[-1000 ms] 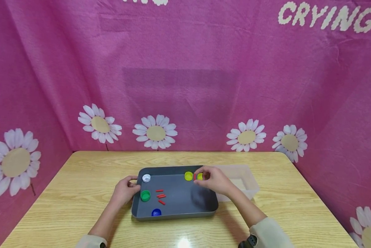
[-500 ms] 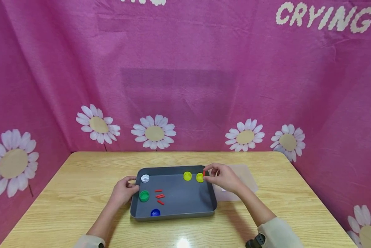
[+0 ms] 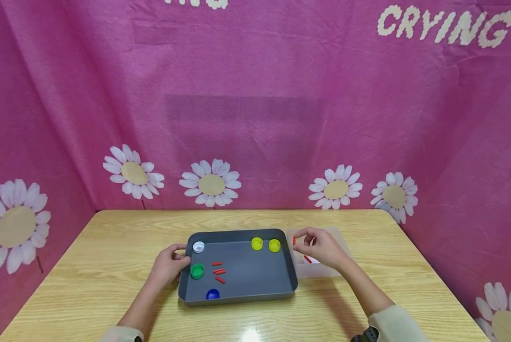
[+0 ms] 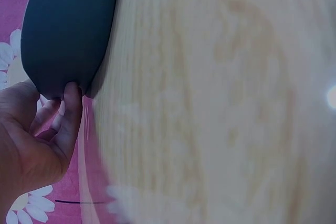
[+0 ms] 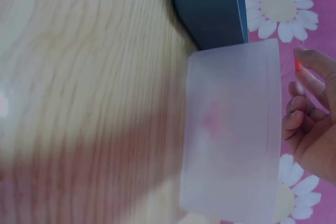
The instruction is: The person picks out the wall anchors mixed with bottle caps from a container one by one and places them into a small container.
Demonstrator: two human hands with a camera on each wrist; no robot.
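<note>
My left hand (image 3: 168, 266) grips the left rim of a dark grey tray (image 3: 255, 275), thumb inside and fingers outside; the left wrist view shows this hand (image 4: 44, 135) at the tray's end. My right hand (image 3: 321, 248) pinches a small red stick (image 3: 294, 241) upright between thumb and index finger, over the left part of a translucent plastic box (image 3: 324, 271). In the right wrist view the stick (image 5: 297, 64) shows above the box's rim. Inside the box lie another red stick (image 3: 307, 259) and something white. Several red sticks (image 3: 219, 271) lie in the tray.
Bottle caps sit in the tray: white (image 3: 198, 247), green (image 3: 197, 271) and blue (image 3: 212, 294) along the left and front, two yellow caps (image 3: 257, 243) at the back right. The box stands against the tray's right side on a wooden table (image 3: 89, 280). Pink cloth hangs behind.
My right hand has moved right with the red stick, from above the right yellow cap to over the plastic box. My left hand has stayed on the tray's rim.
</note>
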